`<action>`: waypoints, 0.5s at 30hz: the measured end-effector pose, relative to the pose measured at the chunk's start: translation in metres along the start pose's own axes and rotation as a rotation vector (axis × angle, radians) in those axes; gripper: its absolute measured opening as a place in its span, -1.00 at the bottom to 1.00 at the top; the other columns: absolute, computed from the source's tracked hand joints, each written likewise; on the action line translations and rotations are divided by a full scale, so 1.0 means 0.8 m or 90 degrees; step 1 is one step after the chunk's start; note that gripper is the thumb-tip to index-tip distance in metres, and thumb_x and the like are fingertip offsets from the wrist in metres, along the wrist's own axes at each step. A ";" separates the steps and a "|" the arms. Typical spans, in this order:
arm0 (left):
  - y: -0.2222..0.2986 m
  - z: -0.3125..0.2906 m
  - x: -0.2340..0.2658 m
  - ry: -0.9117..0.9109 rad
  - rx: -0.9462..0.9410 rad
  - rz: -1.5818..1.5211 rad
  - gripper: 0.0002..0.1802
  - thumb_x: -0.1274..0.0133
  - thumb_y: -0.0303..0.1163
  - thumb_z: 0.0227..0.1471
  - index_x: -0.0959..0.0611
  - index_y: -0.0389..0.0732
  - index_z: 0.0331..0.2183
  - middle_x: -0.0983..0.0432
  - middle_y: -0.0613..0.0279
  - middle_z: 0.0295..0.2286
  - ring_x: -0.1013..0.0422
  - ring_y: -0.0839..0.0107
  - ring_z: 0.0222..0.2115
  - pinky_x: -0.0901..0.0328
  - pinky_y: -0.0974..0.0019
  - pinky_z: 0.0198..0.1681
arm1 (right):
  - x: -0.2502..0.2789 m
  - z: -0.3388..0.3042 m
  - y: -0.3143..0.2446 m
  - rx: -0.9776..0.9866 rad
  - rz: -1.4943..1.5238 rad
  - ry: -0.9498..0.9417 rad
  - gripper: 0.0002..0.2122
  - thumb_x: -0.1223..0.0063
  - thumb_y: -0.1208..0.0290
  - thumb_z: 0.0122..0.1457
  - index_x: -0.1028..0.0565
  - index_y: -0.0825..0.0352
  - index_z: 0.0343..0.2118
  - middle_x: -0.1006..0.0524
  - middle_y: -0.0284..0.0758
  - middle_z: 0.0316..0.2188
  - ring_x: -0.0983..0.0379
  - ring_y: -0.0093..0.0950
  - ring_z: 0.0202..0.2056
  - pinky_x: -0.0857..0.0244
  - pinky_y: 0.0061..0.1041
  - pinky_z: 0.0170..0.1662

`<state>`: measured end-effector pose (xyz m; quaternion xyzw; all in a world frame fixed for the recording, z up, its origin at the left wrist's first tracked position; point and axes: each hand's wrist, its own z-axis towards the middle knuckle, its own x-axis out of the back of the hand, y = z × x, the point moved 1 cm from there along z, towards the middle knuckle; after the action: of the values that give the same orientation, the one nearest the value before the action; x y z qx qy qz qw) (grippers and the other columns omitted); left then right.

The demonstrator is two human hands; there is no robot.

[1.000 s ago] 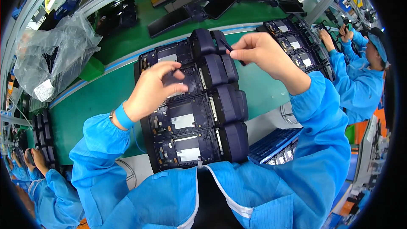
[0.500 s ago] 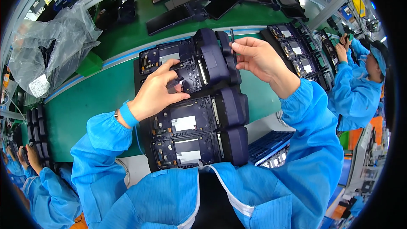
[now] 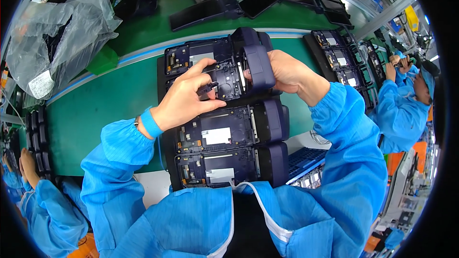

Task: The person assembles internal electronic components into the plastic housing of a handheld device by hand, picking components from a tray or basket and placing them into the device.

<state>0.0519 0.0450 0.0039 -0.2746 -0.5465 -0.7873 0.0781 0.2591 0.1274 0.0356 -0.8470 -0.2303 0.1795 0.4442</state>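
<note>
Several open dark device housings lie in a column on a black tray in front of me, with circuit parts, pale label patches and raised bulky ends on the right. My left hand is over the second housing from the far end, a small black part between its thumb and fingers. My right hand is closed round the raised end of that same housing. One fingertip shows on the inner side of this end; the other fingers are partly hidden behind it. No thin black strip is visible in the right hand.
Dark screen units lie on the green shelf beyond a metal rail. A clear plastic bag is at the far left, beside a green bin. Another tray of housings stands right, near a co-worker. A blue crate sits low right.
My right hand has moved down from holding a thin black strip upright and now grips the housing's raised end. The strip is out of sight. My left hand keeps the small black part.
</note>
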 end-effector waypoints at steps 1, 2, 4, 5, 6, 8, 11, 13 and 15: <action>-0.001 0.001 0.000 0.004 -0.010 0.001 -0.68 -0.26 -0.49 -0.30 -0.41 -0.42 -0.59 -0.22 0.04 -0.09 -0.40 0.41 -0.45 -0.42 0.42 -0.43 | 0.000 0.001 0.002 -0.001 0.000 0.000 -0.84 -0.18 0.53 -0.08 -0.50 0.41 -0.40 -0.50 -0.32 -0.52 -0.44 -0.56 -0.47 -0.34 -0.62 -0.43; -0.002 0.001 0.000 0.008 -0.020 0.002 -0.67 -0.26 -0.49 -0.30 -0.40 -0.41 -0.60 -0.22 0.04 -0.09 -0.40 0.41 -0.45 -0.41 0.42 -0.44 | 0.001 0.003 0.005 0.012 -0.009 -0.004 -0.85 -0.20 0.52 -0.09 -0.50 0.42 -0.43 -0.49 -0.30 -0.54 -0.43 -0.55 -0.49 -0.32 -0.63 -0.45; -0.006 0.000 -0.002 0.009 -0.026 0.002 -0.68 -0.26 -0.49 -0.30 -0.40 -0.41 -0.60 -0.22 0.04 -0.09 -0.40 0.42 -0.45 -0.41 0.43 -0.44 | 0.000 0.005 0.006 0.025 -0.019 -0.009 -0.85 -0.22 0.52 -0.11 -0.50 0.43 -0.47 -0.49 -0.29 -0.56 -0.42 -0.54 -0.50 -0.29 -0.64 -0.46; -0.007 0.000 -0.003 0.010 -0.032 0.003 -0.68 -0.26 -0.49 -0.30 -0.40 -0.40 -0.60 -0.22 0.04 -0.08 -0.40 0.42 -0.45 -0.41 0.43 -0.44 | -0.001 0.005 0.006 0.038 -0.028 -0.020 -0.86 -0.23 0.51 -0.11 -0.50 0.43 -0.51 -0.48 -0.28 -0.56 -0.42 -0.53 -0.51 -0.29 -0.63 -0.48; -0.009 -0.001 -0.003 0.010 -0.032 0.003 -0.68 -0.26 -0.49 -0.30 -0.40 -0.40 -0.60 -0.22 0.04 -0.08 -0.40 0.42 -0.45 -0.41 0.43 -0.44 | -0.002 0.005 0.006 0.051 -0.036 -0.030 -0.87 -0.24 0.51 -0.12 -0.49 0.43 -0.55 -0.48 -0.27 -0.57 -0.42 -0.52 -0.52 -0.28 -0.63 -0.49; -0.011 0.000 -0.005 0.028 -0.039 -0.001 -0.67 -0.26 -0.49 -0.29 -0.40 -0.40 -0.60 -0.21 0.04 -0.08 -0.40 0.42 -0.46 -0.40 0.43 -0.44 | 0.002 0.009 0.011 0.050 -0.039 -0.031 -0.84 -0.25 0.51 -0.13 -0.48 0.44 -0.53 -0.48 -0.26 -0.56 -0.42 -0.52 -0.52 -0.29 -0.61 -0.49; -0.011 0.001 -0.004 -0.002 -0.019 -0.027 -0.67 -0.26 -0.49 -0.29 -0.39 -0.41 -0.61 -0.22 0.04 -0.08 -0.41 0.40 -0.44 -0.40 0.43 -0.43 | 0.006 0.012 0.018 0.059 -0.047 -0.021 -0.83 -0.21 0.53 -0.10 -0.46 0.44 -0.45 -0.47 -0.27 -0.55 -0.43 -0.51 -0.54 -0.32 -0.58 -0.49; -0.007 0.004 -0.002 -0.021 0.000 -0.015 -0.69 -0.26 -0.49 -0.30 -0.40 -0.37 -0.64 -0.21 0.05 -0.05 -0.35 0.39 -0.29 -0.37 0.45 -0.41 | 0.007 0.008 0.014 0.068 -0.050 -0.012 -0.84 -0.16 0.55 -0.06 -0.44 0.44 -0.40 -0.46 -0.28 -0.54 -0.43 -0.51 -0.54 -0.33 -0.56 -0.49; -0.006 0.005 -0.003 -0.040 0.020 0.002 -0.70 -0.26 -0.50 -0.30 -0.40 -0.33 -0.67 -0.20 0.06 -0.01 -0.30 0.37 -0.13 -0.34 0.47 -0.40 | 0.008 -0.003 0.002 -0.008 -0.142 0.065 -0.85 -0.01 0.59 0.02 -0.40 0.46 -0.32 -0.43 -0.30 -0.54 -0.42 -0.52 -0.53 -0.35 -0.54 -0.47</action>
<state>0.0531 0.0501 -0.0003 -0.2984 -0.5607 -0.7695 0.0665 0.2659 0.1280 0.0352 -0.8270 -0.3016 0.0841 0.4669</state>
